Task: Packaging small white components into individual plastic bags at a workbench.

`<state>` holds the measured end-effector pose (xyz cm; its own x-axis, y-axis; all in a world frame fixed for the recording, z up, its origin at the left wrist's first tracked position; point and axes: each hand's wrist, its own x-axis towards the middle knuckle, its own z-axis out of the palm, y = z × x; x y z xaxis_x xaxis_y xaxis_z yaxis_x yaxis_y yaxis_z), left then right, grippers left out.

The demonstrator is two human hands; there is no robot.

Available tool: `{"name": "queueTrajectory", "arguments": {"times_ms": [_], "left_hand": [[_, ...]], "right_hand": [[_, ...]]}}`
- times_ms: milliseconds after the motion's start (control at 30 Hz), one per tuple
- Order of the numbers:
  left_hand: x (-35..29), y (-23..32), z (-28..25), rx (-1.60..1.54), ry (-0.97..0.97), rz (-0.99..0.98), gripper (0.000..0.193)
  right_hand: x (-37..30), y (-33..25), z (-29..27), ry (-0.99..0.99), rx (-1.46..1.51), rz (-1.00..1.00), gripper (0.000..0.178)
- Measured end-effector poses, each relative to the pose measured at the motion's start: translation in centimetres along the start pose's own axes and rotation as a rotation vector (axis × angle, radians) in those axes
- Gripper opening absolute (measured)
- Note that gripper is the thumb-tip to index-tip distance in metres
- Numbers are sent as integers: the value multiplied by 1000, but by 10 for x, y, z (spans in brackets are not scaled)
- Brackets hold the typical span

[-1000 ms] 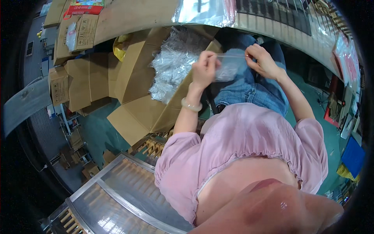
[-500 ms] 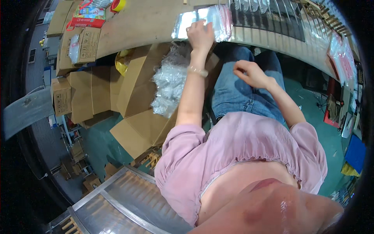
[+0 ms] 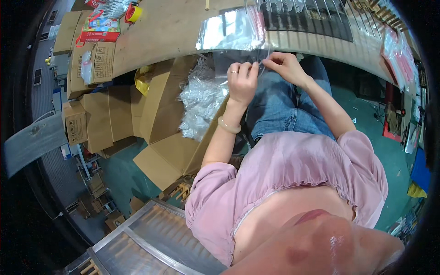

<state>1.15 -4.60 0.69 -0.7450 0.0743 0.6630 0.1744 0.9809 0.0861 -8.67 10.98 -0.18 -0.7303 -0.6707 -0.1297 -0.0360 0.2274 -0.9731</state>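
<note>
A clear plastic bag (image 3: 222, 63) hangs just off the table's front edge, above my lap. My left hand (image 3: 243, 82), with a ring and a pale bangle on its arm, is closed on the bag's near side. From the right, my right hand (image 3: 288, 68) pinches the bag's edge between thumb and fingers. Just beyond, a stack of shiny clear bags (image 3: 229, 30) with a pinkish right side lies on the table. The bag is see-through, so its outline is hard to make out.
Metal rods (image 3: 316, 9) lie over a dark mat (image 3: 309, 30) on the table (image 3: 169, 34). An open cardboard box (image 3: 160, 101) with crumpled clear plastic (image 3: 201, 101) stands at my left. More bags (image 3: 398, 59) hang over the table's right end. A red carton (image 3: 101, 31) sits far left.
My left hand has drawn back from the stack toward me, with a clear bag in it. My right hand has risen from my lap and now grips the bag's edge.
</note>
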Motion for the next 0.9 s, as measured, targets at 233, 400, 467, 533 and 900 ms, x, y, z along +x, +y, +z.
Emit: {"name": "queueTrajectory", "arguments": {"times_ms": [233,400,467,533,900], "left_hand": [[-4,9,4,-46,34,-101,16],[5,36,7,-765,-200,-650,15],[9,38,10,-1049,-255,-749,17],[12,38,14,-1194,-287,-793,19],[25,57,23,-1178,-84,-1003,10]], "right_hand": [[-5,4,-7,-74,-82,-122,21],[-9,-4,-29,-157,-15,-8,19],[-10,-8,-36,-229,5,12,21],[-10,-9,-43,-238,8,14,21],[-27,-16,-36,156,311,-82,13]]}}
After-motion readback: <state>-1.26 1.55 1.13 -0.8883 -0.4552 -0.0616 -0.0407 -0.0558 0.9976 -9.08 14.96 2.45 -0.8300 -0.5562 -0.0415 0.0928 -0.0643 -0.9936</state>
